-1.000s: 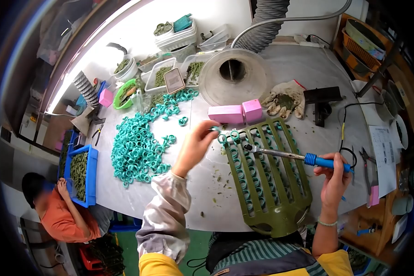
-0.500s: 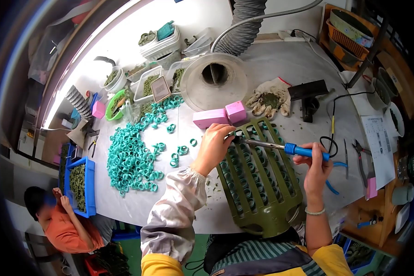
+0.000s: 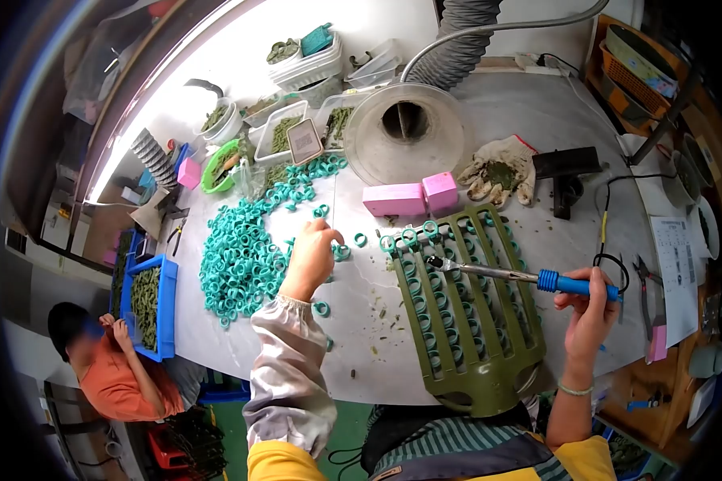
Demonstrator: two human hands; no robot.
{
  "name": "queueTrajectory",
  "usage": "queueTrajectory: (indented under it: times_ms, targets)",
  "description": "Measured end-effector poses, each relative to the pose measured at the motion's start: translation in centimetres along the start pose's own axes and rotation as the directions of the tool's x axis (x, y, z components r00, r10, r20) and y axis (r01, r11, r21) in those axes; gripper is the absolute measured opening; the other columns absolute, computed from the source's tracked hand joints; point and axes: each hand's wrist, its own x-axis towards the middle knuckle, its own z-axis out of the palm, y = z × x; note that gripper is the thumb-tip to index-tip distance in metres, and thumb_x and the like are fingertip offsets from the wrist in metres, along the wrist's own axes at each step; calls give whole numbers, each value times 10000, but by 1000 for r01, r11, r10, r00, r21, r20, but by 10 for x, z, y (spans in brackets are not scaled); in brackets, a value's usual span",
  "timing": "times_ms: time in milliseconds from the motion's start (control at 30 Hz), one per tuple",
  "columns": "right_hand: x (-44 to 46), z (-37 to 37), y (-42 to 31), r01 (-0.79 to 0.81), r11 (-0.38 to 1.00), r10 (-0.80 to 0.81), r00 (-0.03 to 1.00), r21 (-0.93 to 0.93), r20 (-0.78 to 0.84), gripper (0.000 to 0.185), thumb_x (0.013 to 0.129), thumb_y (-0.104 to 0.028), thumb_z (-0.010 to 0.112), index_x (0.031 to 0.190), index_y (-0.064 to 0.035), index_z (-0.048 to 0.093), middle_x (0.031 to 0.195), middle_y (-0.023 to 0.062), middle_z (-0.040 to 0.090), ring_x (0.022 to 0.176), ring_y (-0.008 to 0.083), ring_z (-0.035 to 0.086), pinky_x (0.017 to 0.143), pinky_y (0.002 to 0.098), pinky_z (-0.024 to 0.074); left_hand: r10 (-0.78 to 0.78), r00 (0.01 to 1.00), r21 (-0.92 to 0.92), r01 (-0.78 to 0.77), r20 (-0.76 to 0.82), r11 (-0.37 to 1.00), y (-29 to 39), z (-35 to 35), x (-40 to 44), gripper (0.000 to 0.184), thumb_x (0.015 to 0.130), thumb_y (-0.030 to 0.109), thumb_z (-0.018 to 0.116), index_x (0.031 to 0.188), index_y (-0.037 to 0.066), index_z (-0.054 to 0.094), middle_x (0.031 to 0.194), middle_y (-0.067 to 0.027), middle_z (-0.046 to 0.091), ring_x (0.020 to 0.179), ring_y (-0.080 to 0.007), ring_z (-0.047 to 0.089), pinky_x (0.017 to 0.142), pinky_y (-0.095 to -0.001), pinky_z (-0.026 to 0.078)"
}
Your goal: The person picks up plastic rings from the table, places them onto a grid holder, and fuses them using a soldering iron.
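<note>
My right hand [image 3: 590,309] grips the blue handle of a soldering iron [image 3: 569,284]. Its metal shaft points left over an olive-green slatted plastic rack [image 3: 481,393], the dark tip above the slats. Rows of teal rings [image 3: 441,301] sit in the rack's slots, with a few along its upper left edge. My left hand [image 3: 311,255] is over the table left of the rack, fingers bent together beside a few loose teal rings [image 3: 360,240]. Whatever those fingertips may pinch is hidden. A large pile of teal rings [image 3: 237,260] lies just left of that hand.
Pink blocks [image 3: 395,200], a clear round funnel hood [image 3: 361,148] and a soiled glove [image 3: 501,172] lie behind the rack. Pliers [image 3: 643,297] and a paper sheet [image 3: 675,272] are at right. Another person [image 3: 120,373] works beside a blue bin [image 3: 165,317] at left.
My left hand has moved left from the rack's upper edge to the loose rings. The soldering iron stays over the rack, its tip slightly lower. The whole view has shifted a little.
</note>
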Motion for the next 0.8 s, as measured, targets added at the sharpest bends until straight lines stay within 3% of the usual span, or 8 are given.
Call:
queueTrajectory:
  times_ms: [133,233,367,400,567,667,767,800]
  targets:
    - [-2,2,-1,0,1000,1,1000,-10,23,337,1003,-229,518,852,43,647,791,123,687,550,151,653,494,259,562,-16,1000,9,16,5,1000,-9,8,-18,147,748,-31,654,835,72,710,872,-92,585,859,-321,561,830,-396,480]
    - [-3,2,-3,4,1000,-4,1000,-20,25,338,1004,-233,516,852,39,648,791,121,686,551,150,653,496,258,562,-167,976,-124,150,-138,981,-13,13,-17,96,770,29,714,860,63,716,904,-88,593,875,-311,587,786,-376,512]
    - [-3,-1,-7,9,999,-8,1000,-31,11,343,1003,-243,519,849,37,644,782,116,680,552,147,653,497,257,559,-387,917,-602,366,101,710,-8,16,-8,155,850,96,724,951,-20,702,1003,-85,686,797,-164,664,662,-268,526]
    - [-2,-3,-8,8,999,-8,1000,-35,4,345,1002,-246,521,847,37,643,778,114,678,552,147,652,498,257,558,-360,925,-611,354,119,708,13,2,-4,187,870,87,712,996,-50,689,1004,-82,703,770,-115,645,680,-248,509]
    - [2,-11,-9,-1,1000,0,1000,-26,-29,337,999,-249,528,851,32,642,746,99,669,550,144,652,508,256,558,-69,998,-599,50,-8,799,79,-14,16,155,878,40,687,996,-61,679,1005,-90,683,758,-145,642,695,-257,522]
    - [5,-12,-10,6,1000,-7,999,-21,-50,329,998,-247,530,856,27,644,715,89,665,551,142,654,521,261,561,-48,998,-648,17,-30,762,109,-3,28,140,872,51,690,953,-62,671,1045,-125,680,833,-208,693,732,-281,572]
    - [8,-15,-9,19,999,-21,998,-36,-59,329,998,-249,533,860,27,647,688,86,667,553,140,658,533,265,564,-28,999,-644,5,-26,765,128,14,42,184,852,38,694,1030,0,666,1041,-137,679,875,-271,681,767,-352,551]
    - [10,-15,-8,24,999,-26,998,-44,-59,330,998,-251,534,862,27,648,679,86,669,554,140,660,537,267,564,-16,995,-578,-43,-97,815,138,15,44,236,855,69,712,1080,14,669,1036,-119,696,937,-251,677,834,-341,533]
